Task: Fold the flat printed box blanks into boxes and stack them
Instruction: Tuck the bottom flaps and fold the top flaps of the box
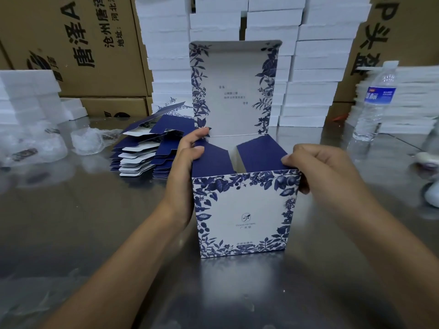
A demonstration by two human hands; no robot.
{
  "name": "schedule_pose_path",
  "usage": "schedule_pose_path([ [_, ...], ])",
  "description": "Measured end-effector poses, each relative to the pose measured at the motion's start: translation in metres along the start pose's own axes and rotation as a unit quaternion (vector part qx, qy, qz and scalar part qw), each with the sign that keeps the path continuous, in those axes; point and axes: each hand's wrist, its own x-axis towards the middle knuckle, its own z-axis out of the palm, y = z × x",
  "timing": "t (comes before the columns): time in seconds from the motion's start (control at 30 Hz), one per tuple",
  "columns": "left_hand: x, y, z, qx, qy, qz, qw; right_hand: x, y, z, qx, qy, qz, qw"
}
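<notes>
Forearms (133, 245) reach in from the bottom edge to a box (244, 214) standing upright on the table (95, 222), mid-frame. Left hand (187, 157) has its fingers (198, 149) curled over the top of the box's left wall, tips on the left flap (211, 160). Right hand (318, 167) grips the near right corner, with the thumb on the edge of the right flap (259, 155) and the fingers wrapped round the outside wall. Both flaps are dark blue and slope inward with a gap between them. The lid (232, 91) stands upright at the back, its printed inside facing the camera.

The table is grey, shiny metal that reflects the light. Beyond the left hand lies a loose stack of flat blanks (147, 150), blue and white. Crumpled clear wrap (88, 141) sits farther left, and a water bottle (375, 103) stands at the right. Stacks of white slabs (316, 67) rise behind the box, with more at the far left. Brown cartons (71, 43) with black print close off the back.
</notes>
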Motion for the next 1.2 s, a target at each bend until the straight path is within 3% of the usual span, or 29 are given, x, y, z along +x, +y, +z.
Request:
schedule_pose_path([
  [0.1,0.001,-0.001,0.002,0.014,-0.005,0.010,1.000,0.002,0.001,-0.003,0.033,0.031,0.025,0.999],
  [0.4,-0.004,-0.003,0.002,-0.002,-0.053,-0.021,0.998,-0.002,0.001,-0.003,0.098,-0.016,0.109,0.989],
  [0.93,-0.002,-0.005,0.005,-0.012,-0.087,-0.043,0.995,0.000,-0.001,-0.006,0.084,0.051,0.133,0.986],
  [1.2,0.003,0.003,0.016,0.015,-0.039,-0.100,0.994,0.001,0.001,-0.005,0.063,0.074,0.108,0.989],
])
